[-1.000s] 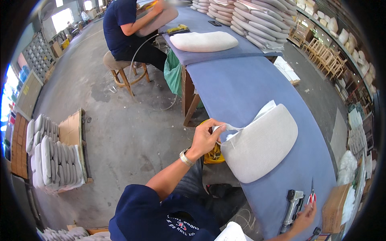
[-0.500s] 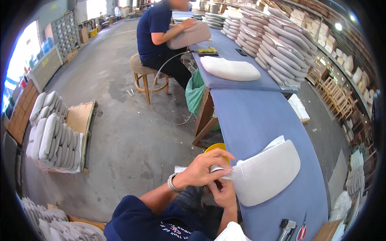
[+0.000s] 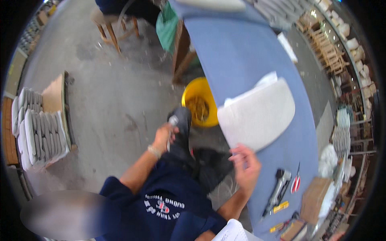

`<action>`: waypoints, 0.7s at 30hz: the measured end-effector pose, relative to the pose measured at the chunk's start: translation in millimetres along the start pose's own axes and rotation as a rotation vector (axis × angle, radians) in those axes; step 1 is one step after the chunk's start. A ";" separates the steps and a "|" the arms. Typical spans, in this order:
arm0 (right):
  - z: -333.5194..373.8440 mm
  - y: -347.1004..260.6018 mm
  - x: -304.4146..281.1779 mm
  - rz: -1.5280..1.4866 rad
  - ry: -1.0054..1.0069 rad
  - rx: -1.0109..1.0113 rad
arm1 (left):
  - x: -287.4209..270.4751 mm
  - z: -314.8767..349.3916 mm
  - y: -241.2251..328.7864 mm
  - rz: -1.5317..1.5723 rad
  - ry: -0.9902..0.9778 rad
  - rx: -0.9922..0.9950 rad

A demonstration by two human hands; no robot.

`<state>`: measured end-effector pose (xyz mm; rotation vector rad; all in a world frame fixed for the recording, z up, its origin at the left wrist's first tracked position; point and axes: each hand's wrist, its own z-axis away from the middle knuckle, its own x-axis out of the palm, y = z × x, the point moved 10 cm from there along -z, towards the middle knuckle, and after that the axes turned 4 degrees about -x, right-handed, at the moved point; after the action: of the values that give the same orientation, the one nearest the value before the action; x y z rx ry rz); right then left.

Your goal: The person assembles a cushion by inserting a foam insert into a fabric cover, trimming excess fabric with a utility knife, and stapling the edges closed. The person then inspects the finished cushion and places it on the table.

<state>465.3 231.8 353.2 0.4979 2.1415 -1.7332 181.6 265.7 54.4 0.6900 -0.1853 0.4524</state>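
My left hand (image 3: 163,137), with a metal watch at the wrist, is closed around a small whitish object (image 3: 173,120) above my dark trouser leg. Its exact kind is too blurred to tell. My right hand (image 3: 246,166) is at the table's near edge, beside the lower corner of a light grey cushion pad (image 3: 259,114). Its fingers are drawn together, and whatever they pinch, if anything, is too small to make out. The pad lies on the blue table with a white sheet (image 3: 266,80) sticking out along its far-left edge.
A yellow bucket (image 3: 214,116) with brownish scraps stands against the blue table (image 3: 237,48). A staple gun (image 3: 277,193), red-handled scissors (image 3: 296,184) and a yellow-handled tool (image 3: 280,207) lie at right. Stacked pads (image 3: 44,134) fill a pallet at left. A wooden stool (image 3: 114,30) stands beyond.
My hands have moved apart: the left drew away from the pad toward my leg, the right shifted to the pad's near corner. The view has tilted downward, revealing the bucket.
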 end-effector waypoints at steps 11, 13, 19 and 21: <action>92.7 95.0 -132.2 0.203 0.504 0.305 | 153.1 -165.7 18.6 -0.133 -0.182 0.170; 82.0 119.3 -127.4 0.174 0.524 0.253 | 136.7 -160.3 24.6 -0.535 0.022 0.412; 23.9 164.9 -116.6 0.372 0.626 0.220 | 69.0 -91.8 -14.1 -0.653 0.068 0.513; 16.0 168.3 -128.9 0.478 0.651 0.214 | 70.4 -78.7 -26.5 -0.611 -0.041 0.327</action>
<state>658.9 241.5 265.8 1.6705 1.9560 -1.6577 257.7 322.7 1.4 1.0304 0.0680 -0.1231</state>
